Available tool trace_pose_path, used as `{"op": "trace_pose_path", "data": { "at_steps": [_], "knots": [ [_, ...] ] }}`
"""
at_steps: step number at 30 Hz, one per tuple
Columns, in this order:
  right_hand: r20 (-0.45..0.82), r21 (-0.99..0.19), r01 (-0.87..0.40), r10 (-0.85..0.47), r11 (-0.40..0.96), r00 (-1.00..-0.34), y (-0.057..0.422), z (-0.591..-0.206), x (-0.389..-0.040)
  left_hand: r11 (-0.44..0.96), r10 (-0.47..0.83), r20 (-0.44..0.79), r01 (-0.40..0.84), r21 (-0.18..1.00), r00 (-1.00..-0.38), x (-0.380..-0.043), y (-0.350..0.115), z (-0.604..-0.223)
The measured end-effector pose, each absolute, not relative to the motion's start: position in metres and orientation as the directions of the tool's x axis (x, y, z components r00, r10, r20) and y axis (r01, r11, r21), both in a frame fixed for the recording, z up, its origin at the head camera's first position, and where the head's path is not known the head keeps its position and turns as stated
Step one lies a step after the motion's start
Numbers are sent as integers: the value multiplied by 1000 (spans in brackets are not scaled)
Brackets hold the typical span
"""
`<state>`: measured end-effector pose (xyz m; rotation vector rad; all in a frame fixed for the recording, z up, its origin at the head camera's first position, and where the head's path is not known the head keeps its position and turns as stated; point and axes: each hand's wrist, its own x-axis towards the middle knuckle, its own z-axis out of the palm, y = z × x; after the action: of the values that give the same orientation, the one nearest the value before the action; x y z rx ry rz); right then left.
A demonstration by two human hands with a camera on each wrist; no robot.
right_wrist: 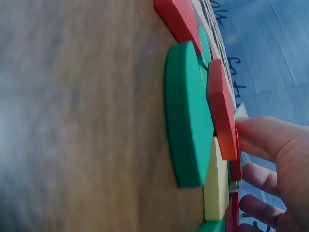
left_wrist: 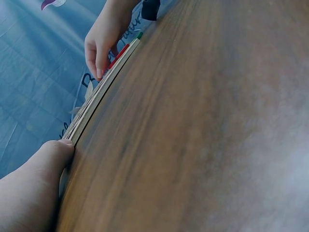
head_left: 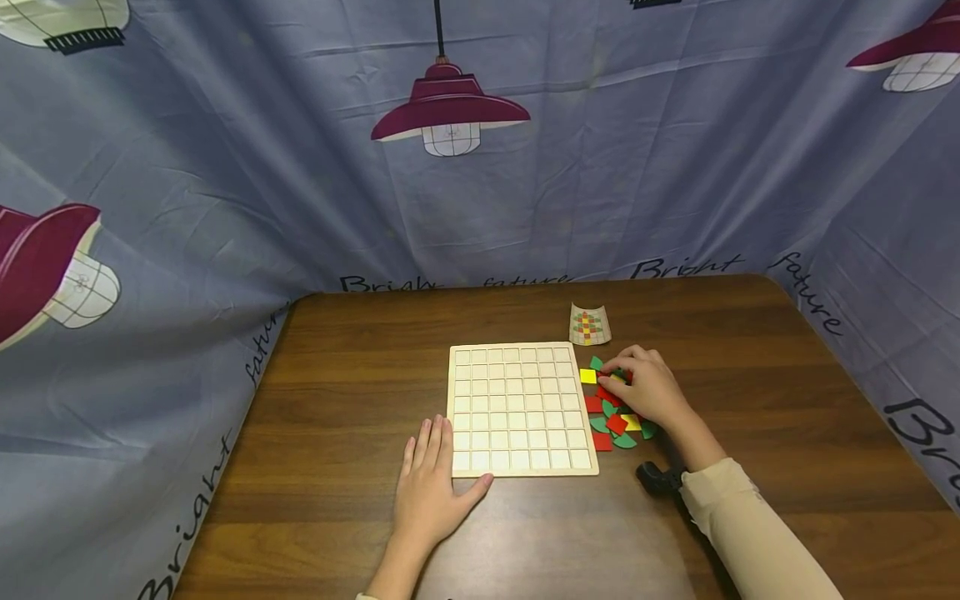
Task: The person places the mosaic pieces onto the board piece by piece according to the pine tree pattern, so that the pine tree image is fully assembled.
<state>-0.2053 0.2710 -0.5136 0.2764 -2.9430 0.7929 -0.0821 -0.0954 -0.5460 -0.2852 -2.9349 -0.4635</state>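
A pale wooden board (head_left: 522,409) with a grid of square recesses lies flat on the table. Along its left edge and lower left corner rests my left hand (head_left: 430,492), fingers straight and thumb (left_wrist: 53,154) against the near edge. Right of the board spreads a loose pile of red, green and yellow pieces. My right hand (head_left: 651,392) is over the far part of this pile, near a yellow square (head_left: 588,376). In the right wrist view its fingers are bent and apart, beside red pieces (right_wrist: 222,108) and a green curved piece (right_wrist: 186,116); no held piece is visible.
A small curled card (head_left: 589,325) with a coloured grid pattern stands behind the board's far right corner. A black wrist-worn device (head_left: 658,479) sits under the right forearm. Printed blue curtain (head_left: 600,192) encloses the brown wooden table (head_left: 337,400) at the back and sides.
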Motion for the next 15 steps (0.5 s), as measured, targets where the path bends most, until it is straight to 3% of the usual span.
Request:
{"op": "trace_pose_path", "data": {
  "at_steps": [15],
  "knots": [
    [78, -520, -153, -132, 840, -988, 272, -512, -206, 931, 165, 178, 213, 296, -970, -82, -95, -545]
  ]
}}
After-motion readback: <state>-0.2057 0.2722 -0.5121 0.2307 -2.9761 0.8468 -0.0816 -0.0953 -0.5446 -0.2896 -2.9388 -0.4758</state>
